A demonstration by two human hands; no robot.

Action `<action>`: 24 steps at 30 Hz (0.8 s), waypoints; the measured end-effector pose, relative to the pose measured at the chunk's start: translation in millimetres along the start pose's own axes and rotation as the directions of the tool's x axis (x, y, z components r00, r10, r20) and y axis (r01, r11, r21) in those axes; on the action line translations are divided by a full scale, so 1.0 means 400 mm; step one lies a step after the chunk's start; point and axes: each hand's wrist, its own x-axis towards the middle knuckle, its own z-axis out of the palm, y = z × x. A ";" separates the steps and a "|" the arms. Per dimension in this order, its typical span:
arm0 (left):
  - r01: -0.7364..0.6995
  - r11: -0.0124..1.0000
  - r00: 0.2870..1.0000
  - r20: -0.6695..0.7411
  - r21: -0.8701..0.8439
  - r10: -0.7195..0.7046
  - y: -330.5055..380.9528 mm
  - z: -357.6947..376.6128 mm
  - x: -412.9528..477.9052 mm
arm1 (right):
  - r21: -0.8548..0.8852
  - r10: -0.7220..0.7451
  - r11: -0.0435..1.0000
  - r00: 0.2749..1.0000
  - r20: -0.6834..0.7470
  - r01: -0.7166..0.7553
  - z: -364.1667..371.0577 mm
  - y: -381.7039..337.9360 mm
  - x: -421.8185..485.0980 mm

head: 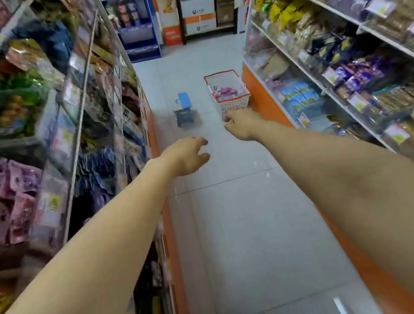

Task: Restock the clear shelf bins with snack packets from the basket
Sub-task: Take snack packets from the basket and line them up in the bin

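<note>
- The basket (233, 106), white mesh with a red rim, stands on the aisle floor (237, 220) against the orange base of the right-hand shelving.
- Pink and purple snack packets (225, 91) lie inside it.
- A blue stool (185, 110) stands just left of the basket.
- Clear bins (60, 142) line the shelves on both sides.
- 2 bare arms reach forward.
- Left grip (187, 157): fingers loosely curled, apart, holding nothing.
- Right grip (241, 125): fingers tucked under near the basket's front wall; I cannot tell whether it holds anything.
</note>
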 end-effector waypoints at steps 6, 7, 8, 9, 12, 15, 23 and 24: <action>0.004 1.000 0.997 0.071 0.005 -0.004 -0.015 0.040 0.016 | 0.010 0.037 0.999 0.998 0.041 -0.037 0.051 0.012 0.000; 0.002 1.000 0.997 0.076 0.000 -0.002 -0.016 0.045 0.023 | 0.022 0.041 0.999 0.998 0.052 -0.043 0.057 0.016 0.004; -0.006 1.000 0.997 0.078 0.000 0.006 -0.016 0.048 0.029 | 0.027 0.041 0.999 0.997 0.058 -0.043 0.062 0.019 0.007; -0.005 1.000 0.996 0.086 -0.004 0.005 -0.017 0.053 0.038 | 0.032 0.046 0.998 0.996 0.070 -0.049 0.070 0.024 0.015; 0.002 1.000 0.994 0.110 -0.013 -0.001 -0.019 0.066 0.077 | 0.044 0.047 0.998 0.995 0.090 -0.051 0.089 0.039 0.047; 0.018 0.999 0.991 0.133 -0.028 -0.014 -0.024 0.077 0.130 | 0.044 0.054 0.997 0.991 0.124 -0.060 0.104 0.061 0.091; 0.106 0.992 0.981 0.170 -0.070 -0.093 -0.031 0.061 0.329 | 0.047 0.039 0.998 0.978 0.205 -0.049 0.113 0.150 0.275; 0.114 0.990 0.980 0.171 -0.078 -0.099 -0.031 0.056 0.354 | 0.043 0.031 0.998 0.977 0.210 -0.041 0.109 0.160 0.299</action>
